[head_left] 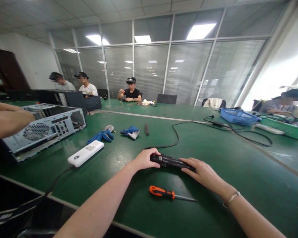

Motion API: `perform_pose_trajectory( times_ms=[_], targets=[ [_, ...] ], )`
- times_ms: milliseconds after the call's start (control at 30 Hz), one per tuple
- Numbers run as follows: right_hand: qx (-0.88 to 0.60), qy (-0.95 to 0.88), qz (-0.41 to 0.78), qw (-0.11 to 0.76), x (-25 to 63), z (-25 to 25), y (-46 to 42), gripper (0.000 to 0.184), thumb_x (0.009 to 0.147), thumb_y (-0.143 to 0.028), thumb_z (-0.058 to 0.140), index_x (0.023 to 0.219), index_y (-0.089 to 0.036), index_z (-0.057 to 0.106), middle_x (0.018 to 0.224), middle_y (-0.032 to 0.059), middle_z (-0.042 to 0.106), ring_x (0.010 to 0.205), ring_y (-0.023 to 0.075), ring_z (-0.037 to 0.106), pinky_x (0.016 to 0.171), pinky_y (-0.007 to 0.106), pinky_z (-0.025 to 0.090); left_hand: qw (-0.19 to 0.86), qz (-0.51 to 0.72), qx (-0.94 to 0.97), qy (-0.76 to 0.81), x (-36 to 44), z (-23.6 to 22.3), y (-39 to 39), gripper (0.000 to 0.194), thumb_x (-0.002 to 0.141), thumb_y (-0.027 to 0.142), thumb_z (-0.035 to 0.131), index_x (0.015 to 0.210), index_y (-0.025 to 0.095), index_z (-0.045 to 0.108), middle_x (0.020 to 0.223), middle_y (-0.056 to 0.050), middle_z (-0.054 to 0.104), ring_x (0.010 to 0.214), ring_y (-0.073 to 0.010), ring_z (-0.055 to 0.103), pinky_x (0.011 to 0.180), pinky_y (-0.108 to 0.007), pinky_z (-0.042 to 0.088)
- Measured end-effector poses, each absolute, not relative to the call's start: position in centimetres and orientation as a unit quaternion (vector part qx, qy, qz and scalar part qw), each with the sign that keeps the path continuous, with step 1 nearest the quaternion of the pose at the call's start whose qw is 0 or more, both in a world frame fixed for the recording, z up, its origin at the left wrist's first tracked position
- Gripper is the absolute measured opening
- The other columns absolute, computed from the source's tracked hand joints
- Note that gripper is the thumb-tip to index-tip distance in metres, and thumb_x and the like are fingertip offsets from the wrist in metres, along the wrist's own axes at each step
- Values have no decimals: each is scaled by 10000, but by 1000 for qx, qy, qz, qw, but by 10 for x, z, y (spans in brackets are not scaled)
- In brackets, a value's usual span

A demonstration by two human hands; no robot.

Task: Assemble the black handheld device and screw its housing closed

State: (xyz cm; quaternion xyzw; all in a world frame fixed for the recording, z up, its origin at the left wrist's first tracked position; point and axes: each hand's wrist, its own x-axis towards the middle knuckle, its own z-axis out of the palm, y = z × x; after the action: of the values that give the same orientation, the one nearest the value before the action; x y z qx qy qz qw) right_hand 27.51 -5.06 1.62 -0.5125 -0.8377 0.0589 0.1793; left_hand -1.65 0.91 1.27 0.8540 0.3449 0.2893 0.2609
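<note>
Two hands hold a long black device over the green table: the left hand pinches one end between thumb and fingers, the right hand grips the other. An orange-and-black screwdriver lies nearer; slatted blinds line the glass partition behind.

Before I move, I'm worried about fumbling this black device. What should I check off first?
1. Left hand gripping one end of the black device: ok.
2. Right hand holding the other end: ok.
3. Orange-and-black screwdriver lying apart from both hands: ok.
4. Gloves worn: not ok; both hands are bare, with blue gloves on the table.
5. Black cable free of the device: cannot tell; the left hand hides where it leads.
</note>
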Motion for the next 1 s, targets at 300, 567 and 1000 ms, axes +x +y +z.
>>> perform_pose_trajectory(
  times_ms=[300,567,1000],
  targets=[
    [-486,-824,-50,287,262,18,-65,444,883,-463,561,1250,-214,586,1203,130,591,1090,285,562,940,473,460,273,300,849,339,-18,10,11,370,694,270,796,1014,179,634,928,-19,680,823,-189,633,723,-245,449],
    [-375,-906,155,118,180,48,-117,268,823,-337,668,1074,-242,654,935,26,642,794,174,627,715,270,498,282,313,842,336,-19,5,12,403,637,283,840,976,178,649,910,-4,675,849,-193,627,734,-240,439],
    [-414,-655,-55,629,189,37,-67,634,858,-289,642,1411,-227,339,952,65,676,767,197,691,713,360,596,280,309,842,341,-19,8,8,385,657,260,816,993,193,639,940,-3,677,872,-197,624,773,-258,449]
  ],
)
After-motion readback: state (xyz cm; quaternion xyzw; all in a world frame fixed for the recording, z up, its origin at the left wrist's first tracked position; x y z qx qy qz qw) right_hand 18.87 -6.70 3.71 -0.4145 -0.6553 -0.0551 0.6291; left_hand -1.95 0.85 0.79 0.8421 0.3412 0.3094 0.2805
